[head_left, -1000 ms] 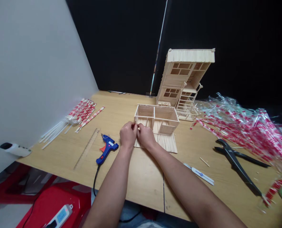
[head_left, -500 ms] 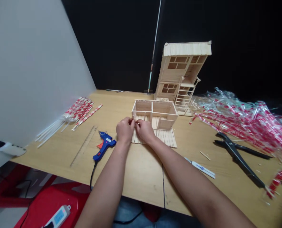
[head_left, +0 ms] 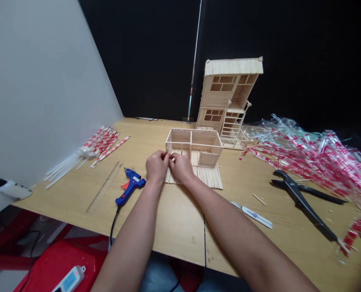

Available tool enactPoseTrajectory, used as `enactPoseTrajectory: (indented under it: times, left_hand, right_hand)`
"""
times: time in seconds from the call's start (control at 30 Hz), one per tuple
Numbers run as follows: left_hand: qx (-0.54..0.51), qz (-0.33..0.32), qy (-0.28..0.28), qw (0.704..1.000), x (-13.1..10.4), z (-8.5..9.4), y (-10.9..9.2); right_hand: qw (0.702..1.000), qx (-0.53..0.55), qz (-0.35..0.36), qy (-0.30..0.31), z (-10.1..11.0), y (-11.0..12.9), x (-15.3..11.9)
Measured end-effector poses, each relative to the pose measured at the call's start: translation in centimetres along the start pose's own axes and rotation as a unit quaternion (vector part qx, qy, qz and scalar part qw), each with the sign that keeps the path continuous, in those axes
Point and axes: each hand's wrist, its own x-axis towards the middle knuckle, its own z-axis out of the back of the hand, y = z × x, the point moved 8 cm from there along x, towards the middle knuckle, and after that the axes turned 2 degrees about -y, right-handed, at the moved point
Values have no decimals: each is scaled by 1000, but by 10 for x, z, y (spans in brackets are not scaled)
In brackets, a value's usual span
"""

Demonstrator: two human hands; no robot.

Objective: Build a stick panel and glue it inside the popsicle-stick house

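Note:
A small open-topped model house (head_left: 206,138) of thin wooden sticks stands on a base of sticks laid side by side (head_left: 209,177). At its front left corner my left hand (head_left: 156,166) is closed, thumb and fingers pinched against the edge of the wall. Close beside it my right hand (head_left: 182,167) is also closed, its fingertips almost meeting the left ones over the base. Whatever lies between the fingertips is hidden or too small to make out. A blue hot glue gun (head_left: 131,186) lies just left of my left hand.
A taller stick house with a ladder (head_left: 229,101) stands behind. Chopsticks in red-printed wrappers (head_left: 99,140) and a clear ruler (head_left: 104,186) lie left. At right are crumpled wrappers (head_left: 305,154), black pliers (head_left: 305,202) and a white-handled cutter (head_left: 256,217).
The whole view has shifted slightly, so things sit a little farther left. Both hands keep their pinch at the model's front left corner.

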Motion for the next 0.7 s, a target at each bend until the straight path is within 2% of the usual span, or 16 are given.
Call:
enactPoseTrajectory:
  times: [0.33,0.5,0.6,0.7]
  left_hand:
    - [-39,16,-3,999,0,3,1]
    - [-116,41,-30,992,-3,12,-2]
    - [-208,70,-41,975,-6,15,-1]
    - [-320,122,-38,939,-8,12,4]
  right_hand:
    - [1000,-12,25,-10,-1,4,-1]
    - [999,-23,35,-26,11,14,-7]
    - [996,-31,65,-46,24,22,-12]
    - [990,-32,113,-72,40,30,-16]
